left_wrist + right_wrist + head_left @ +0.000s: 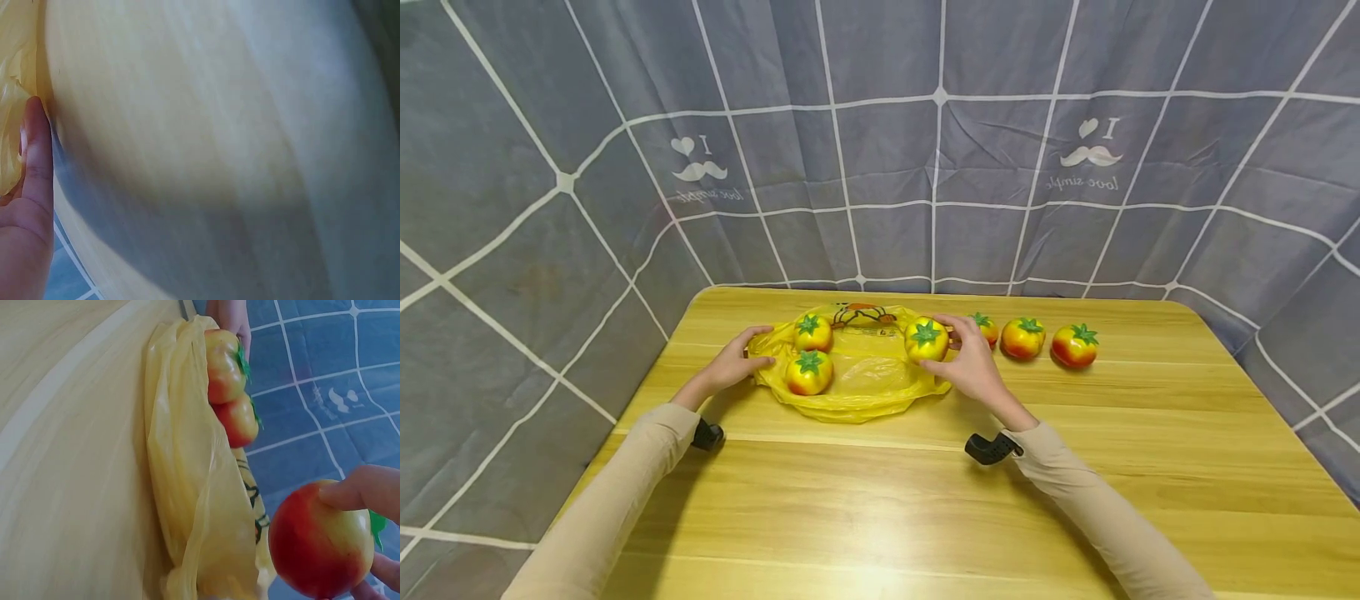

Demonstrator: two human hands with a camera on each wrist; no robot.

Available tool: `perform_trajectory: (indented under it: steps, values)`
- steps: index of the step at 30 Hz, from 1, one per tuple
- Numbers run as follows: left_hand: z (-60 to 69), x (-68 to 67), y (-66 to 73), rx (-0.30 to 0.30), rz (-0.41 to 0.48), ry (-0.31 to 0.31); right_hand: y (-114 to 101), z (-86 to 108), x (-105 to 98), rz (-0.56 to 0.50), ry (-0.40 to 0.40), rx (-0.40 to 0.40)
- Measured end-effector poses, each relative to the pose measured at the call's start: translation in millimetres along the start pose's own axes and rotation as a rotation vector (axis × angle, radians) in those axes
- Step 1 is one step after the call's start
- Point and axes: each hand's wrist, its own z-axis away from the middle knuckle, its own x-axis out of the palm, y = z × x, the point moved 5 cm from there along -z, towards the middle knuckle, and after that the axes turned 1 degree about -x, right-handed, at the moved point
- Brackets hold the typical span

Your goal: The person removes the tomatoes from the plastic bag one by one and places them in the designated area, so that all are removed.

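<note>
Two plain beige sleeves come in at the lower left and lower right of the frame, with a moulded black plastic piece under each wrist. Between them spreads the worktop, smooth and pale yellow, with wood grain and a soft glare at lower centre.

Around the middle of the frame lies a thin, crinkled yellow plastic bag, its mouth spread wide. The left hand touches its left edge, thumb and fingers apart; whether they pinch the film cannot be told. The right hand holds a round, glossy tomato between thumb and fingers over the bag's right end; the right wrist view shows its deep red underside.

Inside the bag, toward its left end, two tomatoes sit close together, yellow-red with star-shaped green leaf tops. The bag's far side carries an orange and dark line drawing, with lettering too small to read.

Right of the right hand, three more tomatoes stand in a row on the worktop, the nearest to the hand partly hidden.

Behind everything hangs a grey-blue cloth curtain, gridded in white and creased, printed with moustaches, hearts, "I" and a mirrored "love simple".
</note>
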Motion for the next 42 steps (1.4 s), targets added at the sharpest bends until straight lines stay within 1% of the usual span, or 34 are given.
perform_trajectory:
  steps: [3,12,22,29,38,42]
  values:
    - [-0.7,-0.3,-3.1,0.001,0.009,0.001,4.3,2.2,-6.9,0.002,0.001,-0.005]
    - [-0.3,0.5,-0.3,0.014,-0.005,-0.004,18.0,11.3,-29.8,0.06,0.038,-0.017]
    - [0.4,0.5,0.5,0.012,0.001,-0.003,32.2,23.5,-42.9,0.069,0.037,0.009]
    - [0.1,0.5,0.7,0.011,-0.007,-0.001,44.3,29.6,-47.9,0.071,0.022,0.028]
    - [-0.2,-0.2,3.1,-0.002,-0.004,-0.008,58.2,34.2,-47.1,0.107,0.013,0.042]
    - [0.6,-0.2,5.0,0.002,-0.001,-0.01,63.0,35.8,-46.2,0.099,0.005,0.058]
